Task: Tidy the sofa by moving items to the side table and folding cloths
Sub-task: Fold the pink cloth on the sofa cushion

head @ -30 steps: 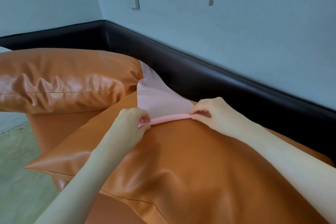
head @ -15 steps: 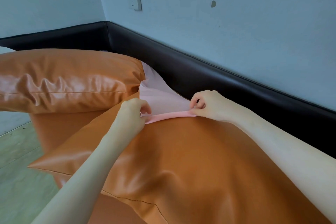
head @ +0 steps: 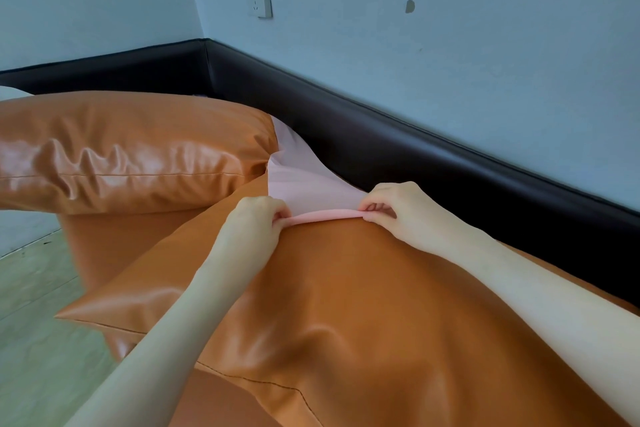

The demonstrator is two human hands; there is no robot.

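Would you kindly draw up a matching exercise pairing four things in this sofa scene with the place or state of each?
Things:
1. pale pink cloth
2. white wall socket
3. wrinkled orange leather cushion
4. left hand

Places or states:
A. fixed high on the wall near the corner
B. lying at the left, beyond the near orange leather cushion
C. pinching the left end of the rolled edge
D. stretched between both hands, its far part tucked between the cushions

The right hand pinches the other end.

Pairs: 1-D, 2-A, 3-B, 4-C
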